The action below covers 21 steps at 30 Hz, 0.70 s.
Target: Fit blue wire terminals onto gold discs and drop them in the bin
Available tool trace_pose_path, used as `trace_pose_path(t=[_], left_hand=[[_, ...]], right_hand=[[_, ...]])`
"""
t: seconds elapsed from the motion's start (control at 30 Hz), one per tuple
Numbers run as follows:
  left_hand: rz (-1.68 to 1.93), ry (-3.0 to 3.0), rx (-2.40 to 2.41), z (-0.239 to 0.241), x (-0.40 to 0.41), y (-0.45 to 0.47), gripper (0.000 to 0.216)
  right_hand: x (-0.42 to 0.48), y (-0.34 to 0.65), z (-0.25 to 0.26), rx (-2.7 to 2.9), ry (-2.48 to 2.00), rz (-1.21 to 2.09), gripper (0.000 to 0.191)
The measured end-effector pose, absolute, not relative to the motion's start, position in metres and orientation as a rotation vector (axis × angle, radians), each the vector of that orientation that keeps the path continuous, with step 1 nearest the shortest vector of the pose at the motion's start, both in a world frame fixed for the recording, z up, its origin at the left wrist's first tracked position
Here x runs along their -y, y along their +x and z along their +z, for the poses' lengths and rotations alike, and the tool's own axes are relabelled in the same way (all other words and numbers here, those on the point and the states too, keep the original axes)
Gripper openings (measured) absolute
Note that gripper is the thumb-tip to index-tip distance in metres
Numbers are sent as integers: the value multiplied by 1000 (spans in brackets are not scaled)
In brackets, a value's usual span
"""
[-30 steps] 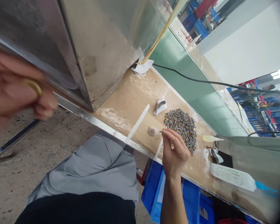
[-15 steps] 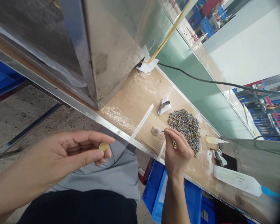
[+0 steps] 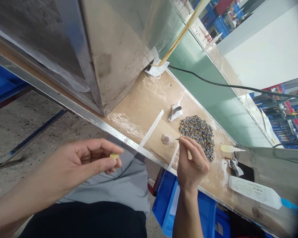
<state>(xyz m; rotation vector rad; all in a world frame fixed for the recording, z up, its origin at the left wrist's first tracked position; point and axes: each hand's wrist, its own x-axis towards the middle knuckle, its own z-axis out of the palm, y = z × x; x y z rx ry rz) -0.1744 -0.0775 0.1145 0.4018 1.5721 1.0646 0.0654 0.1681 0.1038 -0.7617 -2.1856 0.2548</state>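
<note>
Over my lap, my left hand (image 3: 96, 160) pinches a small round yellow disc (image 3: 114, 155) between thumb and fingers. My right hand (image 3: 192, 162) is over the bench, thumb and forefinger pressed together on a tiny dark part (image 3: 177, 139) whose kind is too small to make out. Just left of those fingertips sits a small round clear dish (image 3: 165, 139) on the board. Behind my right hand lies a pile of tiny blue and brass-coloured parts (image 3: 197, 134).
A metal box (image 3: 119, 59) stands at the left of the brown bench. Strips of white tape (image 3: 151, 129) mark the board. To the right are a yellow dropper bottle (image 3: 229, 148) and a white bottle (image 3: 254, 191). Blue bins (image 3: 171, 211) sit below the bench edge.
My right hand has drawn slightly right, away from the small dish, its fingertips still pinched. My left hand has shifted a little right with the yellow disc, which has tilted.
</note>
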Motion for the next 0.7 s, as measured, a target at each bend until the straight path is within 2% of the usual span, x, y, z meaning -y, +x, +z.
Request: trace_pose_path(t=[0.37,0.7], left_hand=[[1165,515,-1420,101,67,-160,24],[1128,489,-1388,81,67,-151,31]], right_hand=[[-175,64,99,2188,-807,270,14],[-177,64,101,2160,-845,318,13]])
